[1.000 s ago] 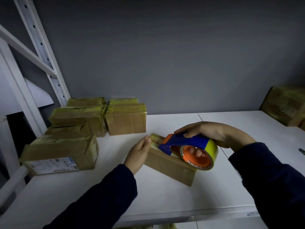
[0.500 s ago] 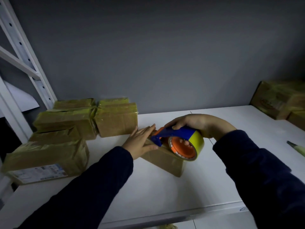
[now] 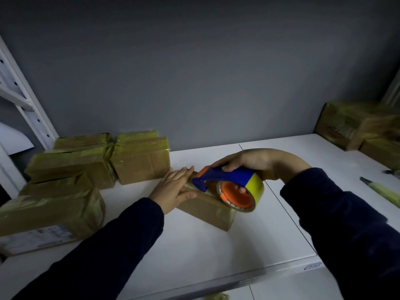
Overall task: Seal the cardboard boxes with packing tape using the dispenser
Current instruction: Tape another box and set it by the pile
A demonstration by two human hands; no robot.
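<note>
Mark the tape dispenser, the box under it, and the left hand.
tape dispenser (image 3: 232,177): head view, on its blue handle.
box (image 3: 205,211): head view, on its bare near side face.
left hand (image 3: 173,188): head view, on the back of the hand.

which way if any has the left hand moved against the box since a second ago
Yes. The left hand has slid from beside the box, at its left end, onto its top, toward the dispenser, and presses flat there.

Dim, bluish light; corners fall into heavy vignette, the shelf upright (image 3: 26,98) bows with wide-angle distortion, edge boxes (image 3: 355,124) smear softly.
</note>
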